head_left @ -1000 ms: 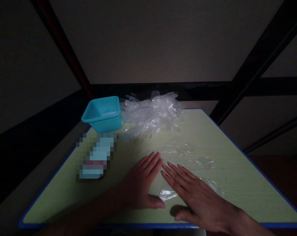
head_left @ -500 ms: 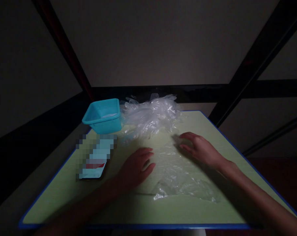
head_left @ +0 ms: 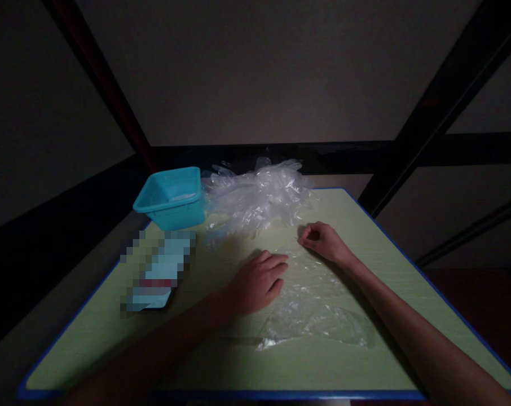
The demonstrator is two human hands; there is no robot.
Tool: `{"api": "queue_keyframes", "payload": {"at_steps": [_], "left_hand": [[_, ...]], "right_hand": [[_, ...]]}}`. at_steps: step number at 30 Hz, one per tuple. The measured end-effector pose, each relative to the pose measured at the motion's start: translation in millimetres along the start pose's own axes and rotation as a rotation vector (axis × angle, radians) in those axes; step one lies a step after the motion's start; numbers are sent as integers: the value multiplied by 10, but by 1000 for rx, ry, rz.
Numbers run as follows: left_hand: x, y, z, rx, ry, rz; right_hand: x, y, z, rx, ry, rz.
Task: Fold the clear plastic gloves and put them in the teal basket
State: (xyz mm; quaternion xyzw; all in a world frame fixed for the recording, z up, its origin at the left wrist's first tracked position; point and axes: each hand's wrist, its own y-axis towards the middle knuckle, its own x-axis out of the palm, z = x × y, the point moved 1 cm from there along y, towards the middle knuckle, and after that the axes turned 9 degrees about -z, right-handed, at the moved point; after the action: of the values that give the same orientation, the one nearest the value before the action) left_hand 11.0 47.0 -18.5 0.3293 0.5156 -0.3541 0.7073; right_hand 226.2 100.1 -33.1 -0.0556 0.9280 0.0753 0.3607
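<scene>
A thin, see-through plastic piece lies spread and crinkled on the table in front of me; whether it is a bag or a glove I cannot tell. Over its left side, my left hand rests palm down with fingers stretched out. At its far end my right hand pinches thumb and forefinger together on the plastic edge. Beyond both hands sits a heap of crumpled clear plastic pieces, some with finger-like ends.
A turquoise plastic basket stands at the back left, with something pale inside. Nearer me lies a phone with a lit, blurred screen. The pale green table has a blue edge, and a wall rises behind it.
My left hand has moved right and come over the plastic piece. The fingers of my right hand have closed from apart into a pinch at its far end.
</scene>
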Motion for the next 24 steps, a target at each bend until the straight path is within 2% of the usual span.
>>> {"api": "queue_keyframes", "payload": {"at_steps": [8, 15, 24], "left_hand": [[22, -7, 12, -7, 32, 16], [24, -13, 12, 8, 56, 31], [42, -27, 16, -92, 61, 78]], "right_hand": [[-115, -64, -186, -80, 177, 45], [-217, -176, -368, -159, 311, -2], [-247, -233, -365, -148, 324, -44]]}}
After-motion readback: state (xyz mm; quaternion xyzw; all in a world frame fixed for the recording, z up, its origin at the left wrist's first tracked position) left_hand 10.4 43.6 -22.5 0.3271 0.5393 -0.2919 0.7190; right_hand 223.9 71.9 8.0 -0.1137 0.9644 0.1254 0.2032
